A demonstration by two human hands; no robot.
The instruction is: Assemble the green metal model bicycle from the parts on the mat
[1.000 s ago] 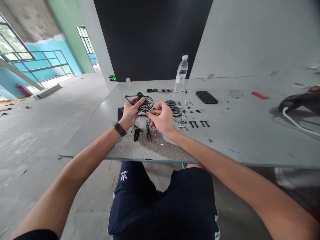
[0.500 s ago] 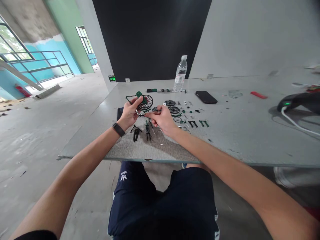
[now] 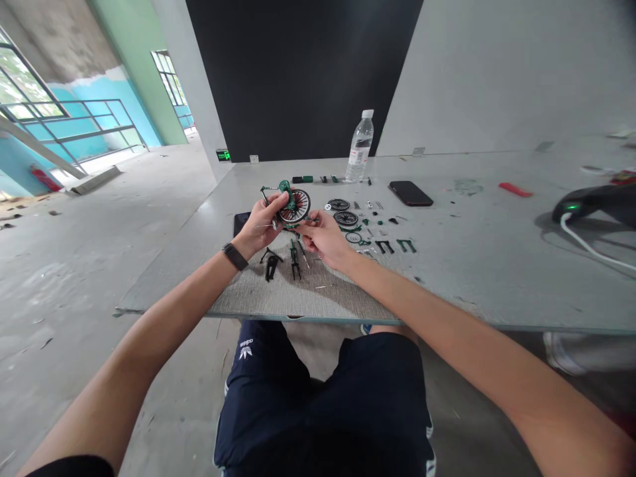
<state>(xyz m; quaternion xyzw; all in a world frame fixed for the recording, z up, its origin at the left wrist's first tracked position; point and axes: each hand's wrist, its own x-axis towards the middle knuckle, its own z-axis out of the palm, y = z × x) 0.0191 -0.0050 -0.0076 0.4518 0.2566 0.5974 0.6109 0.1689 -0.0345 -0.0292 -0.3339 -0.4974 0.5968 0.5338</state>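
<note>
My left hand (image 3: 262, 222) is closed on a green model bicycle (image 3: 285, 188), partly assembled, with its black spoked wheel (image 3: 297, 206) facing me. Against the lower right edge of that wheel, my right hand (image 3: 320, 235) has its fingers pressed together; whatever they pinch is too small to make out. Below the hands, a green and black fork-like part (image 3: 295, 260) and a black bracket-like part (image 3: 271, 267) lie on the table. Right of my fingers rest two loose spoked wheels, the nearer one (image 3: 346, 218) close to my knuckles.
Several small green, black and metal parts, among them a green bracket (image 3: 406, 246), are spread over the grey table (image 3: 477, 265). Farther back stand a water bottle (image 3: 360, 149) and a phone (image 3: 410, 193) lying flat. A black device (image 3: 591, 204) with a white cable sits at the right.
The model bicycle in my left hand has shifted slightly right and its wheel faces me more. My right fingertips have moved a little right and now meet the wheel's lower edge.
</note>
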